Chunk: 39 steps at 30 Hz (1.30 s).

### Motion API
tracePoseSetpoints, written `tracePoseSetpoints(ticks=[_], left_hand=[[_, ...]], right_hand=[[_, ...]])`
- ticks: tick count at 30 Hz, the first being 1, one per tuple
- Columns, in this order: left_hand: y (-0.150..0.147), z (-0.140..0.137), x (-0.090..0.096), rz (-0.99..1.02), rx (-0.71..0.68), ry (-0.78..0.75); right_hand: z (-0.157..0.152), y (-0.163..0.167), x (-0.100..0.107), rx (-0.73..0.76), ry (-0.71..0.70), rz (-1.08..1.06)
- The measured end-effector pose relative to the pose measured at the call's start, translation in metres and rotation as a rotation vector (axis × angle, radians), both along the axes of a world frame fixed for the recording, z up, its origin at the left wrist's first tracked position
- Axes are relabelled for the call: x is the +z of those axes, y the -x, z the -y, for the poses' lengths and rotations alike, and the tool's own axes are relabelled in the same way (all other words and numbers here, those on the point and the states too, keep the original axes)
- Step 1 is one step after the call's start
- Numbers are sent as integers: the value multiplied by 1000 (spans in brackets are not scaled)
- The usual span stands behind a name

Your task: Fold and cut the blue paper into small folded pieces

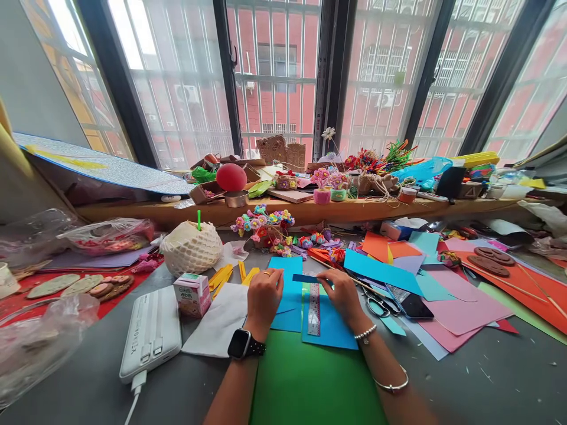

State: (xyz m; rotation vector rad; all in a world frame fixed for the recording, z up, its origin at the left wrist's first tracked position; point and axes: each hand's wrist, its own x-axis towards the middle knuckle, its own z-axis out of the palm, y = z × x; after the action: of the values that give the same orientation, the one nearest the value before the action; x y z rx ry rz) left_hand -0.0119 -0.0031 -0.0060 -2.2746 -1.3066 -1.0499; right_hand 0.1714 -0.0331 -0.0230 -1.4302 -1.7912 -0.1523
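Observation:
My right hand (343, 298) pinches the end of a narrow dark-blue paper strip (306, 278), which extends left toward my other hand. My left hand (264, 298), with a watch on its wrist, has its fingers pressed together; whatever lies between them, if anything, is too small to make out. Under and between the hands lie a blue paper sheet (290, 265) and another blue sheet (334, 330). A clear ruler (314, 313) rests on the right-hand sheet. Below them a green mat (310, 378) covers the table toward me.
Left of my hands are a white tissue (217, 333), a small drink carton (193, 294), a white power bank (153, 330) with a cable, and a coconut in foam net (191, 248). Scissors (376, 306), a phone (410, 304) and coloured paper (465, 307) lie right. Craft flowers (263, 224) stand behind.

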Motion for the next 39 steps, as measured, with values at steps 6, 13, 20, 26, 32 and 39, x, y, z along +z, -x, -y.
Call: tracePoseSetpoints(ticks=[6,13,20,26,32,39], left_hand=[[-12,4,-6,-173,-239,92],[-9,2,-7,-145,-121,122],[-11,6,-5,-217,-186,137],[-14,9,-6,-203,-232,140],[-6,4,-5,-107,-68,96],[-8,5,-2,-21,-170,23]], right_hand=[[1,9,-1,141,-39,72],[1,-4,0,9,-17,-21],[4,5,4,171,-39,-46],[0,14,-2,206,-18,25],[0,3,0,76,-64,20],[1,2,1,136,-83,28]])
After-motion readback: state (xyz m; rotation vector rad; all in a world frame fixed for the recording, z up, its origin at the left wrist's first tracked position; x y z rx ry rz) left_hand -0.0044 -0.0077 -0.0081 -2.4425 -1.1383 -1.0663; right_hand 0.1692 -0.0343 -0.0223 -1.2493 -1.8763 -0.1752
